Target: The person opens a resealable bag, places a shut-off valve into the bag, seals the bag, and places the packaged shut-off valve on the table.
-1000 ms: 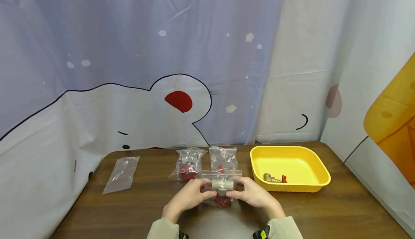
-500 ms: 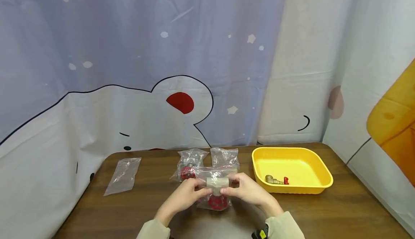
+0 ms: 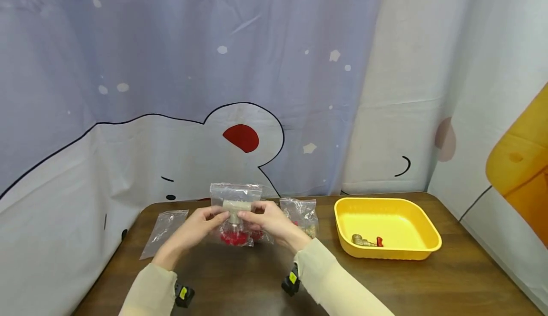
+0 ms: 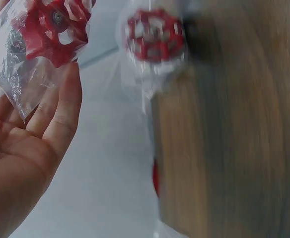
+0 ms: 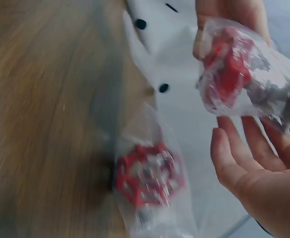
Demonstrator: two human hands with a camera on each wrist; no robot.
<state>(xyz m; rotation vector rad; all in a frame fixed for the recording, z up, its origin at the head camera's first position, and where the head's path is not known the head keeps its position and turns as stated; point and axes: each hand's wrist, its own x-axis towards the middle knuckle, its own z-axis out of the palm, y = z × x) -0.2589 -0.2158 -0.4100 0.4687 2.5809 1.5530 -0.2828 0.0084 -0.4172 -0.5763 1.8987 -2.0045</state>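
Both hands hold a gate valve sealed in a clear zip bag, raised above the table's back part. Its pale grey body is uppermost and its red handwheel points down. My left hand pinches the valve's left end through the plastic. On the other end my right hand does the same, thumb in front. Just behind, a second bagged valve with a red handwheel is mostly hidden in the head view. Right of it lies a bag with a brass and red fitting inside.
A yellow tray stands at the right, with a brass fitting with a red handle in it. A flat clear bag lies at the left of the wooden table. A printed curtain hangs behind.
Both hands have carried the bagged valve left and away from the body, lifting it in front of the second bagged valve. The bag on the right now shows more fully.
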